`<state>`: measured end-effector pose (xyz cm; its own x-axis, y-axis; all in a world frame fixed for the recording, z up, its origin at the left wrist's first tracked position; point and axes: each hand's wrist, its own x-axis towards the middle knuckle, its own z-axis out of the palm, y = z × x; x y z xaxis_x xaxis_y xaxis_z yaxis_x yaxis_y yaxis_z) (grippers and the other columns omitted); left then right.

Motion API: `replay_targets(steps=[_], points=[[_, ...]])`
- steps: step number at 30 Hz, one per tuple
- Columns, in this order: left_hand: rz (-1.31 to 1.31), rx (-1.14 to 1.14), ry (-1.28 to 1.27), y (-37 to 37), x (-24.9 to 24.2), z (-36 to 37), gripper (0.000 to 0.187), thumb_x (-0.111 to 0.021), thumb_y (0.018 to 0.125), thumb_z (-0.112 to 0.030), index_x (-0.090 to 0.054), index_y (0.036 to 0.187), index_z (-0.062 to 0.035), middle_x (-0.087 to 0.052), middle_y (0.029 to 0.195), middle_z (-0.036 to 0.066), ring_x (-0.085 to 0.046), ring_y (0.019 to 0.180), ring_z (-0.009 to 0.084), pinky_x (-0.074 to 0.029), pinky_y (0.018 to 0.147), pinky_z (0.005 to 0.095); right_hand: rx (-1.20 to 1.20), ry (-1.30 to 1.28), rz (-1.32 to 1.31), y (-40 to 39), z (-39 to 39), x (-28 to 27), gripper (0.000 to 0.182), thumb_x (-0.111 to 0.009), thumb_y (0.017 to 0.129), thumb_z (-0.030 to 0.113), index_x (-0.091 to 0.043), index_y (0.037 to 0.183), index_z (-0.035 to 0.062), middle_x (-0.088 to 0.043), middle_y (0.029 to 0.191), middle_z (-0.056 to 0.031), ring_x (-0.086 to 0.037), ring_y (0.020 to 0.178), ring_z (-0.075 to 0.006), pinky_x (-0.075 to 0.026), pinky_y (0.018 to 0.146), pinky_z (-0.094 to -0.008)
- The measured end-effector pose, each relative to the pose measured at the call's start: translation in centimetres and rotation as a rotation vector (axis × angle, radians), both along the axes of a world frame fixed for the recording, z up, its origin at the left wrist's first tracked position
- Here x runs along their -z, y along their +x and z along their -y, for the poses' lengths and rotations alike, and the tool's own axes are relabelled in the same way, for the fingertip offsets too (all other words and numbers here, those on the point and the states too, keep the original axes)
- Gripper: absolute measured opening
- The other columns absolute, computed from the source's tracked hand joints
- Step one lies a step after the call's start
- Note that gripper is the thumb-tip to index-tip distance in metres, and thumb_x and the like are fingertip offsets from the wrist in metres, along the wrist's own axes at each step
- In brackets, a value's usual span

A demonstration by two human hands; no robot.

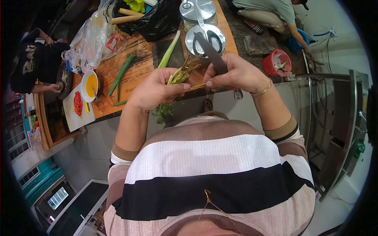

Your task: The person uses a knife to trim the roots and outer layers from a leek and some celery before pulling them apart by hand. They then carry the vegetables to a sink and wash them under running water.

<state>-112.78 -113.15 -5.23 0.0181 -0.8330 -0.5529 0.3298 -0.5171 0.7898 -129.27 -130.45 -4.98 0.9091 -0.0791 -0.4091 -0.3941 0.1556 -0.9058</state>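
My left hand (pixel 159 88) is closed around a bunch of leafy celery (pixel 161 112), its leaves hanging below my palm and its brown, stringy roots (pixel 191 65) pointing up and away. My right hand (pixel 234 76) grips a knife (pixel 210 51) with a dark, broad blade slanting up to the left. Between both hands stretches a thin yellowish stalk (pixel 197 86), pinched by my right thumb and finger. Just beyond lies a pale green-white stalk (pixel 170 49) on the table. The knife's handle is hidden in my right hand.
On the wooden table (pixel 138 70) are scallion pieces (pixel 121 74), a bowl of yellow liquid (pixel 91 87), a cutting board (pixel 71 110) with chopped red pieces, plastic bags (pixel 92 39), and lidded jars with scissors (pixel 206 35). A red basket (pixel 277 63) stands right; two other people work nearby.
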Motion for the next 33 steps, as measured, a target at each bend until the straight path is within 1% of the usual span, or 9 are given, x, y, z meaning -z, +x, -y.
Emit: replay_targets(steps=[6, 9, 12, 16, 22, 25, 27, 31, 33], points=[[0.054, 0.037, -0.004, -1.4, -0.5, 0.6, 0.013, -0.068, 0.079, -0.015, -0.066, 0.089, -0.0055, -0.059, 0.067, -0.003, -0.041, 0.047, 0.0007, -0.027, 0.04, 0.0164, -0.069, -0.083, 0.111, -0.1, -1.0, 0.6, 0.009, -0.068, 0.074, 0.005, -0.065, 0.082, -0.0003, -0.062, 0.071, -0.0013, -0.055, 0.066, -0.006, -0.044, 0.059, -0.0197], [0.064, 0.052, -0.007, -1.8, 0.1, 0.5, 0.011, -0.068, 0.08, -0.016, -0.065, 0.084, -0.0059, -0.058, 0.066, -0.003, -0.041, 0.047, 0.0006, -0.026, 0.04, 0.0167, -0.027, -0.099, 0.134, -0.1, -1.8, 0.6, 0.009, -0.068, 0.073, 0.006, -0.065, 0.076, -0.0013, -0.06, 0.067, -0.0004, -0.052, 0.064, -0.0065, -0.043, 0.059, -0.0224], [0.098, 0.036, 0.03, -1.9, -0.3, 0.3, 0.01, -0.067, 0.08, -0.015, -0.063, 0.081, -0.0061, -0.056, 0.064, -0.004, -0.041, 0.047, 0.0009, -0.026, 0.04, 0.0171, -0.002, -0.164, 0.157, -0.6, -2.2, 1.3, 0.006, -0.066, 0.076, 0.002, -0.064, 0.08, -0.0003, -0.062, 0.073, -0.0003, -0.053, 0.068, -0.005, -0.045, 0.063, -0.0212], [0.086, 0.049, 0.034, -2.4, -0.2, 0.3, 0.01, -0.066, 0.081, -0.014, -0.06, 0.078, -0.0062, -0.052, 0.061, -0.005, -0.04, 0.046, 0.0015, -0.026, 0.04, 0.0173, 0.004, -0.302, 0.101, -1.7, -2.1, 1.6, 0.005, -0.065, 0.076, 0.003, -0.063, 0.079, -0.0003, -0.061, 0.072, 0.0003, -0.053, 0.067, -0.0051, -0.044, 0.062, -0.0212], [0.122, 0.038, 0.026, -1.7, -0.3, -0.3, 0.011, -0.064, 0.083, -0.015, -0.058, 0.078, -0.0069, -0.049, 0.061, -0.005, -0.038, 0.047, 0.0012, -0.025, 0.04, 0.0169, 0.207, -0.35, 0.039, -4.7, 0.8, 0.6, 0.007, -0.065, 0.077, 0.007, -0.064, 0.079, 0.0007, -0.056, 0.066, 0.0025, -0.048, 0.062, -0.0029, -0.038, 0.054, -0.0197], [0.055, -0.065, 0.031, -1.1, -0.6, -0.9, 0.011, -0.061, 0.085, -0.016, -0.057, 0.081, -0.0066, -0.047, 0.063, -0.006, -0.036, 0.048, 0.001, -0.024, 0.04, 0.0162, 0.288, -0.465, -0.01, -8.2, 4.4, 0.4, 0.015, -0.066, 0.073, 0.012, -0.065, 0.08, -0.0007, -0.06, 0.067, -0.0032, -0.053, 0.064, -0.0088, -0.043, 0.059, -0.0248], [0.008, -0.119, 0.039, -0.7, -0.9, -1.3, 0.012, -0.06, 0.086, -0.017, -0.057, 0.084, -0.0061, -0.046, 0.064, -0.006, -0.034, 0.048, 0.0009, -0.024, 0.04, 0.0158, 0.364, -0.677, -0.057, -11.7, 8.3, 1.4, 0.013, -0.066, 0.074, 0.011, -0.065, 0.081, -0.0002, -0.061, 0.069, -0.0041, -0.055, 0.065, -0.0099, -0.043, 0.06, -0.0249], [0.057, -0.178, 0.087, 0.7, -1.1, -2.4, 0.013, -0.058, 0.088, -0.018, -0.057, 0.09, -0.0055, -0.042, 0.063, -0.007, -0.032, 0.049, 0.0011, -0.023, 0.04, 0.0161, 0.555, -0.766, -0.506, -18.3, 18.0, 4.1, 0.013, -0.065, 0.073, 0.01, -0.065, 0.082, 0.0009, -0.063, 0.071, -0.0048, -0.06, 0.07, -0.0132, -0.046, 0.064, -0.0274], [0.085, -0.172, 0.094, 0.9, -1.1, -2.5, 0.013, -0.058, 0.088, -0.019, -0.056, 0.091, -0.0055, -0.041, 0.062, -0.007, -0.032, 0.049, 0.0011, -0.023, 0.04, 0.0165, 0.612, -1.03, -0.687, -22.0, 23.9, 7.0, 0.021, -0.062, 0.075, 0.017, -0.065, 0.086, -0.0005, -0.065, 0.077, -0.0136, -0.064, 0.077, -0.0246, -0.048, 0.069, -0.0342]])
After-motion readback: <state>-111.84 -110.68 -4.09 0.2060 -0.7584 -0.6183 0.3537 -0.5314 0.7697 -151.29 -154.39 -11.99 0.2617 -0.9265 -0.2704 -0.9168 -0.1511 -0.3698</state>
